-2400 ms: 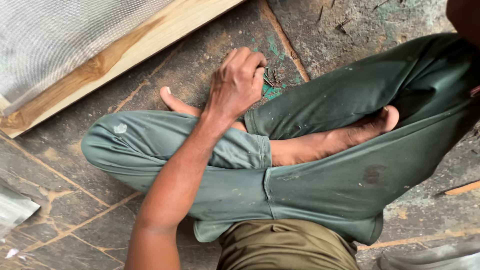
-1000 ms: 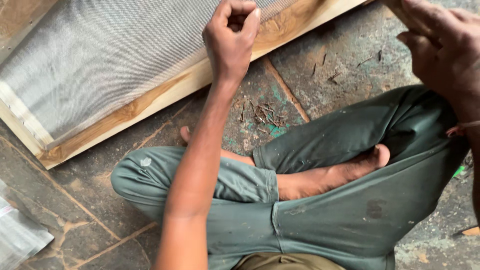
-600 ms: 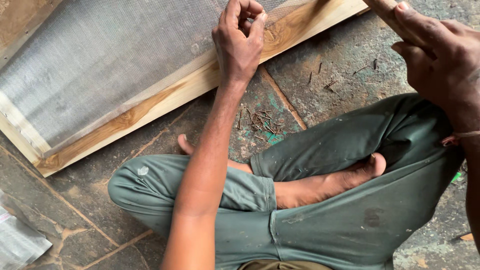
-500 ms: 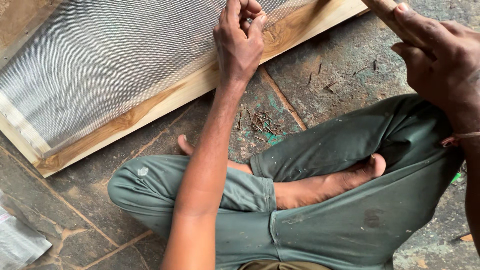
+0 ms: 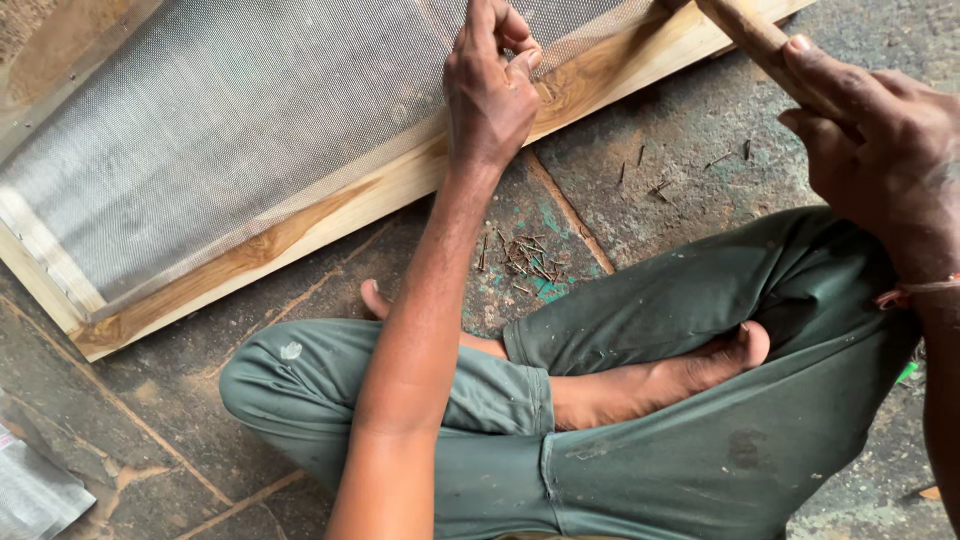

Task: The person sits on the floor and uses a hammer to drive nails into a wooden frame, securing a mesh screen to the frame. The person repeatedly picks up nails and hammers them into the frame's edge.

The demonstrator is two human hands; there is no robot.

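Now, left hand (image 5: 492, 95) pinching something small (too tiny to tell) over wooden frame (image 5: 600, 75); right hand (image 5: 872, 150) gripping wooden handle (image 5: 752, 32).

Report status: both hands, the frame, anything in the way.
Left hand pinched at wooden frame edge by mesh. Right hand grips wooden handle. Loose nails on floor; nothing blocking.

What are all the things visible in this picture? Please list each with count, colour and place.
Wooden frame: one, light brown, lying slanted across the top.
Wire mesh: one sheet, grey, stretched over the frame.
Nails: a small pile, rusty brown, on the floor near the knee; a few more scattered.
Stone floor: grey, cracked.
Wooden handle: one, brown, top right, in the right hand.
Trousers: green, legs crossed.
Left hand: pinched at the frame's edge.
Right hand: gripping the handle.
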